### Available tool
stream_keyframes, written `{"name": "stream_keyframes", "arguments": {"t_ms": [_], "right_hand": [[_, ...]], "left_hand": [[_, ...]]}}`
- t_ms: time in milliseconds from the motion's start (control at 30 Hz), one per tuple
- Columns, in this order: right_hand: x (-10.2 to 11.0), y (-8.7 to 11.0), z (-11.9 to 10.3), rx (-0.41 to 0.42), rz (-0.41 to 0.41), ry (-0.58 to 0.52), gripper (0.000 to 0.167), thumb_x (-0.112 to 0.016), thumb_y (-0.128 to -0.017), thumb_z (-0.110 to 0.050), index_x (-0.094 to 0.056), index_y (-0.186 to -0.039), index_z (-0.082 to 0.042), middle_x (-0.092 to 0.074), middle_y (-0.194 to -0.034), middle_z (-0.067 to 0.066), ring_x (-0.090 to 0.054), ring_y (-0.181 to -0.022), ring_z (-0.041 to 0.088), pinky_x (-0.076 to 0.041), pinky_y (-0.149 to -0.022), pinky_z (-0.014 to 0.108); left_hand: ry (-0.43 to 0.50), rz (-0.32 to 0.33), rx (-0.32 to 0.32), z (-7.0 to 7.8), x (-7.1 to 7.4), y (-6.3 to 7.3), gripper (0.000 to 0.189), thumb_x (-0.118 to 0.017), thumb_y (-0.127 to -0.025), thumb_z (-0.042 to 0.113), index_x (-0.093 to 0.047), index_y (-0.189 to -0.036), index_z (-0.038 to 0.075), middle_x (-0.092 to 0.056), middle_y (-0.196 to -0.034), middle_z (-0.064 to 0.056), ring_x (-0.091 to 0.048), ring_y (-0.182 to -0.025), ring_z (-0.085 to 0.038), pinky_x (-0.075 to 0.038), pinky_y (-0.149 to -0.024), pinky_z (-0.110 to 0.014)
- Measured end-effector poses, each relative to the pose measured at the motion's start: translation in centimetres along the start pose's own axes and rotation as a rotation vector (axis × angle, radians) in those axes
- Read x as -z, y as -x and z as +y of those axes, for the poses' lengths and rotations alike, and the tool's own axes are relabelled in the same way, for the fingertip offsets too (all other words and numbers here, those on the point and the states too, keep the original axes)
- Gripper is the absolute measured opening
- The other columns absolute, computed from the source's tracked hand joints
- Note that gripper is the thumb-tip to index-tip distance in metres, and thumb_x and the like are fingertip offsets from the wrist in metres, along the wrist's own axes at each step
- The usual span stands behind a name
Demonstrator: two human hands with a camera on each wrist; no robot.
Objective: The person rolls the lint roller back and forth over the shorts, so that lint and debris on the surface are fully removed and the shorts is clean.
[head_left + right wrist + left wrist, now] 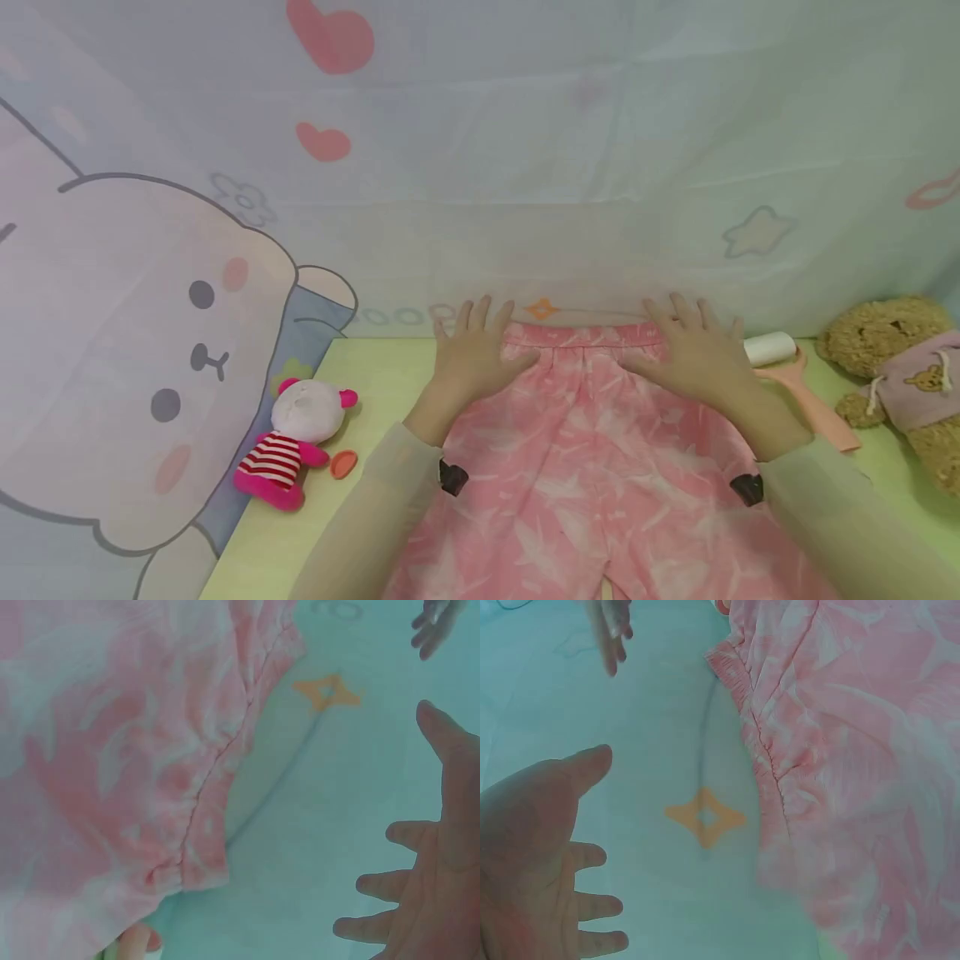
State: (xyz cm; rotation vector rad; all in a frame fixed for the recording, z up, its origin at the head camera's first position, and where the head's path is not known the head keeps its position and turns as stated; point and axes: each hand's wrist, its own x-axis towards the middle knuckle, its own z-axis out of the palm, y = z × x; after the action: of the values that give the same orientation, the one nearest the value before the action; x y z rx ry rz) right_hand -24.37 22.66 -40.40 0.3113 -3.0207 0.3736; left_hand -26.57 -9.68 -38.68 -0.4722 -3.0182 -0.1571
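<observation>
- The pink patterned garment (577, 450) is laid out on the yellow-green table (390, 367), with its gathered waistband (585, 335) set along the far edge, just before the printed cloth (487, 167) that is hung behind.
- The left hand (474, 350) is held with fingers spread at the left end of the waistband; from the wrist views a gap is seen between hand and fabric.
- The right hand (693, 354) is likewise spread at the right end, its thumb pointed inward, and is also seen apart from the fabric.
- Both sides of the garment are partly covered by the forearms in pale sleeves (360, 525), and a small black device is worn at each wrist.
- To the right, a white roller with a peach handle (817, 408) is placed near the garment; it is partly hidden by the right hand and forearm, so this side is the more crowded.
- Beyond it, a brown teddy bear (907, 392) in a pinkish top is laid at the right, cut off by the picture's border.
- To the left, well apart from the garment, a plush toy (273, 458) in a striped shirt is laid, with a small orange oval piece (343, 464) just beside its arm.
- The cloth is printed with a large animal face, hearts and a star.
</observation>
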Motion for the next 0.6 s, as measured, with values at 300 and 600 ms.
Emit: {"name": "stream_keyframes", "arguments": {"t_ms": [300, 600], "right_hand": [[-0.9, 3.2, 5.7, -0.047, -0.027, -0.005, 0.102, -0.048, -0.092, -0.081, -0.023, -0.165, -0.014, -0.021, -0.16, 0.036, -0.024, -0.138, 0.066, -0.014, -0.097, 0.087], [-2.2, 6.6, 12.4, -0.146, -0.126, -0.064, 0.101, -0.044, -0.099, -0.072, -0.023, -0.159, 0.006, -0.018, -0.155, 0.046, -0.018, -0.137, 0.069, -0.02, -0.1, 0.083]], "left_hand": [[0.133, -0.03, 0.01, -2.7, -1.0, 3.1, 0.085, -0.056, -0.097, 0.067, -0.028, -0.165, 0.023, -0.029, -0.166, -0.016, -0.034, -0.145, -0.045, -0.039, -0.103, -0.068], [0.292, -0.096, 0.093, -5.6, -3.8, 5.9, 0.083, -0.062, -0.096, 0.06, -0.033, -0.163, 0.02, -0.035, -0.162, -0.018, -0.041, -0.139, -0.049, -0.043, -0.099, -0.067]]}}
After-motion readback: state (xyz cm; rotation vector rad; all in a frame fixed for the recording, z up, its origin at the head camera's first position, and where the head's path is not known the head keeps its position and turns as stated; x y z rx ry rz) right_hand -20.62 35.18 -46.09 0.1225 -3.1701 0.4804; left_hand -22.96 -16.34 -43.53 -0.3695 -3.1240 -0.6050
